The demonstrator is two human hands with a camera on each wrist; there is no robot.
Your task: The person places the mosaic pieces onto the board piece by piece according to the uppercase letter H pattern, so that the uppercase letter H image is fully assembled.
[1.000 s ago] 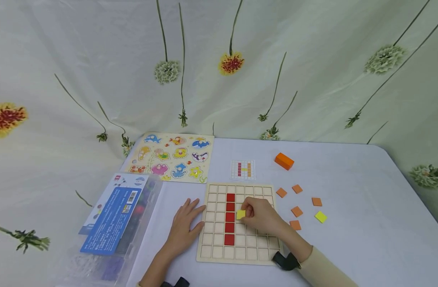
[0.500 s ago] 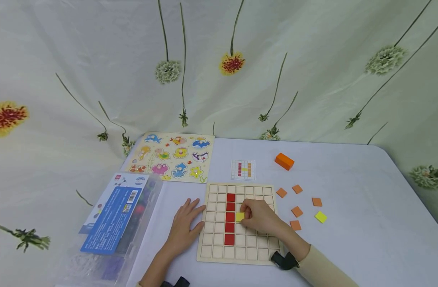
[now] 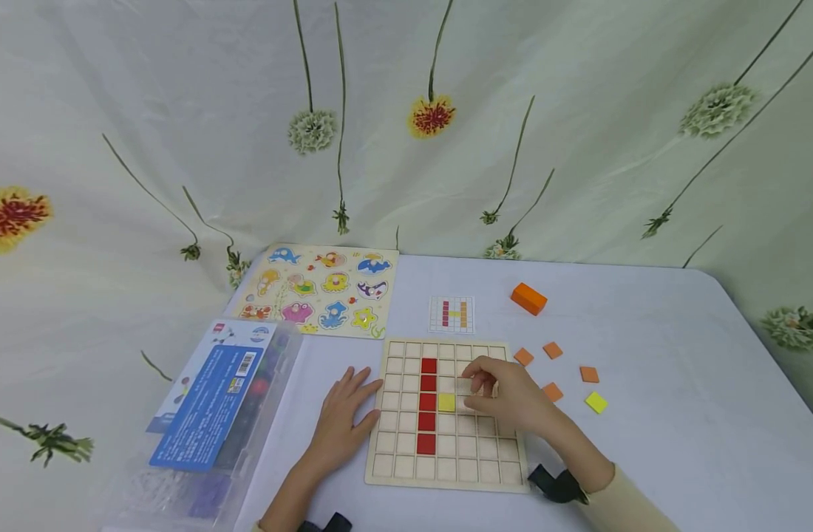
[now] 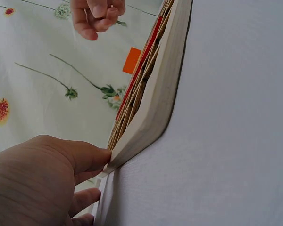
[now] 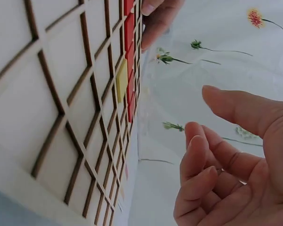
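Right hand [image 3: 511, 395] is hovering over board [image 3: 446, 468], thumb and forefinger apart, gripping nothing. Seated yellow tile [image 3: 446, 403] is lying just left of it; loose yellow tile [image 3: 596, 403] is lying beyond board's right edge, right hand nearer. Left hand [image 3: 342, 415] is touching left edge.
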